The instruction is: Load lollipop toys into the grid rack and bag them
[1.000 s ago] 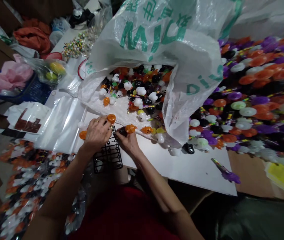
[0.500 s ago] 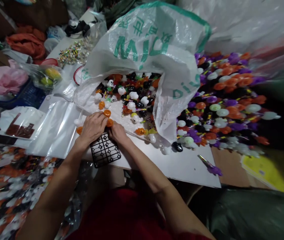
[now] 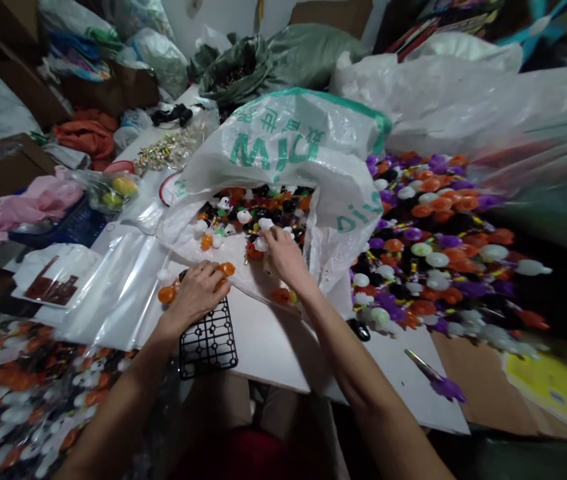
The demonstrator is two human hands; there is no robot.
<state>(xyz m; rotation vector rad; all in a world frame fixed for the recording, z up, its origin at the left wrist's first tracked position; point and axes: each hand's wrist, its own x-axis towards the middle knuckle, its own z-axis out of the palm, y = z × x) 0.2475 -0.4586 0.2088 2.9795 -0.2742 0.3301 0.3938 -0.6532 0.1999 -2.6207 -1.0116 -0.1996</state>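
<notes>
My left hand (image 3: 198,293) is curled over the upper end of a black plastic grid rack (image 3: 208,343), which lies near the table's front edge. Small orange trinkets (image 3: 167,294) show on both sides of this hand, one of them by its fingertips. My right hand (image 3: 283,257) reaches into the mouth of a white woven sack (image 3: 283,170) with green lettering. Its fingers are apart and touch white trinkets (image 3: 265,224) in the mixed pile, where orange and black pieces also lie. Whether a piece is between those fingertips is hard to see.
A heap of purple, orange, white and black trinkets (image 3: 438,257) covers the right side. A purple-topped pen-like item (image 3: 446,388) lies at the front right. Clear plastic bags (image 3: 108,287) and a blue basket (image 3: 68,230) are at left. Bagged trinkets (image 3: 28,407) sit below the table's left edge.
My right hand has left the rack and moved right and forward into the sack's pile. My left hand stays at the rack. The view has tilted up.
</notes>
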